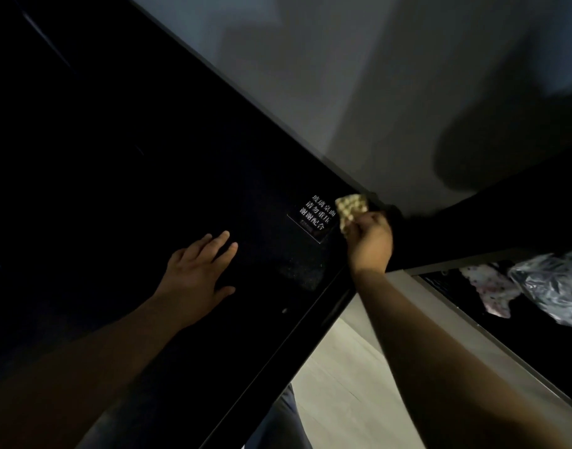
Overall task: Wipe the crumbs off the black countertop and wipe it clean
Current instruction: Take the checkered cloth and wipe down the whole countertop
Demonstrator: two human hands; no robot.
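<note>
Right hand (370,243) around cloth (351,209), countertop (148,157) corner.

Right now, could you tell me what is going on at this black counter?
A person is wiping the black countertop. The right hand pinches a small patterned cloth at the far corner by the wall, beside a little sign with white lettering. The left hand rests flat on the surface, fingers spread. Fine specks show near the front edge. To the right, a bin holds a plastic bag and crumpled paper.
</note>
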